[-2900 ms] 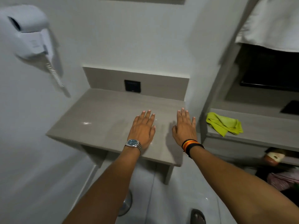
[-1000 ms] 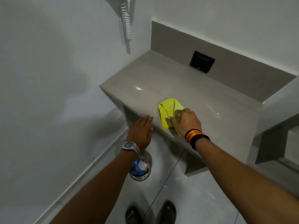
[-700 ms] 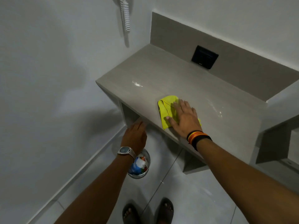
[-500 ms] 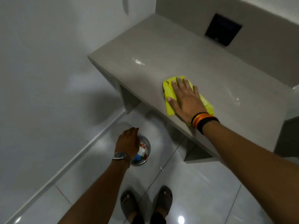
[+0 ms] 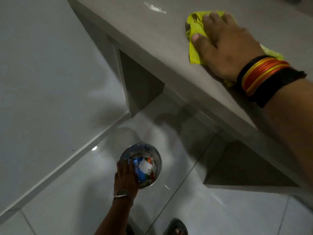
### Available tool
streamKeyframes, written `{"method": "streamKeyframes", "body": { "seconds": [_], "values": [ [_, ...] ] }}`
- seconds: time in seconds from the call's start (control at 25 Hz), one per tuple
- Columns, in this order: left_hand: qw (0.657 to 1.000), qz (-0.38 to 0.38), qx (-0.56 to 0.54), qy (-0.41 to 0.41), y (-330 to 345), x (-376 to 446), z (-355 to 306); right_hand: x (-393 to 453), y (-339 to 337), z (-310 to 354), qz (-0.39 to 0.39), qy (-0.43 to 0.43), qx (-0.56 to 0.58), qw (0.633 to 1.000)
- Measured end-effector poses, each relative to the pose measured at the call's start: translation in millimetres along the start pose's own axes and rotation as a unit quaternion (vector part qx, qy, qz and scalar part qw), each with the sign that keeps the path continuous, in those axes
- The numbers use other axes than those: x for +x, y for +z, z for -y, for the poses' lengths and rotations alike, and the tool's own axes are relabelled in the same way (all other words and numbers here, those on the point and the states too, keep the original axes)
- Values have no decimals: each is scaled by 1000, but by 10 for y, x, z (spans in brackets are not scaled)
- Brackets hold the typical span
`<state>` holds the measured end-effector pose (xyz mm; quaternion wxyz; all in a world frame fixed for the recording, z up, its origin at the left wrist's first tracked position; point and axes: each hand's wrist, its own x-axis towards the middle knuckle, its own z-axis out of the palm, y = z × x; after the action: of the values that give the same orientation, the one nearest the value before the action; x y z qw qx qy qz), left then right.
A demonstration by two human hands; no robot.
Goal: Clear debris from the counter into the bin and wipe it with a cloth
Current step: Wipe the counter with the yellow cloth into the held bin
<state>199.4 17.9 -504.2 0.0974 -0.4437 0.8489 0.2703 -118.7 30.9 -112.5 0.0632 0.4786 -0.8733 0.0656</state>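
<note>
With the bin (image 5: 141, 165) below the counter (image 5: 149, 41), the left hand (image 5: 126, 178) gripped its rim while the right hand (image 5: 225, 44) lay flat on the cloth (image 5: 194, 29); white debris (image 5: 155, 8) remained unwiped.

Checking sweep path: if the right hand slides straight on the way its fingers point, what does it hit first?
The right hand lies flat on the yellow cloth, fingers aimed up the counter. Ahead there is only bare counter until the frame edge; the white smear sits off to the left.

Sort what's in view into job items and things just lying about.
Job: yellow cloth under right hand; counter; white debris; metal bin at left hand.
Just there: wristbands, watch, sandals.
</note>
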Motion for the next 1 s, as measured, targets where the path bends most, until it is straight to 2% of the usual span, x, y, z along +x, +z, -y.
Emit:
{"method": "streamKeyframes", "body": {
  "seconds": [0.08,0.12,0.16,0.2,0.24,0.28,0.32,0.36,0.52,0.6,0.76,0.88,0.96,1.0],
  "values": [
    [996,-68,-58,-4,78,-9,-46,-2,-30,6,0,-12,-5,1000],
    [985,-103,-121,-63,111,-9,-51,0,-41,4,0,-15,-4,1000],
    [961,-114,-194,-159,121,24,-59,1,-42,3,2,-13,-2,1000],
    [921,-93,-273,-261,153,60,-25,3,-40,-3,4,-9,1,1000],
    [866,-46,-353,-350,158,71,-6,5,-42,0,6,-3,4,1000],
    [812,16,-422,-402,169,81,-2,13,-54,4,8,3,7,1000],
    [781,66,-471,-404,169,81,11,13,-59,15,10,10,7,1000],
    [764,85,-502,-395,144,58,2,6,-54,24,12,15,2,1000],
    [730,64,-554,-396,-184,-35,-193,-28,-74,60,18,27,3,999],
    [697,66,-587,-406,-520,-178,-396,-40,-94,83,19,40,14,999],
    [681,67,-613,-395,-1364,-734,-882,-224,-238,321,18,118,26,993],
    [688,88,-606,-389,-1961,-1160,-1259,-438,-502,610,48,109,48,992],
    [728,90,-570,-369,-2256,-1378,-1433,-580,-799,614,41,120,130,983],
    [748,84,-553,-358,-2390,-1475,-1515,-666,-987,509,6,151,181,972]
  ]
}}
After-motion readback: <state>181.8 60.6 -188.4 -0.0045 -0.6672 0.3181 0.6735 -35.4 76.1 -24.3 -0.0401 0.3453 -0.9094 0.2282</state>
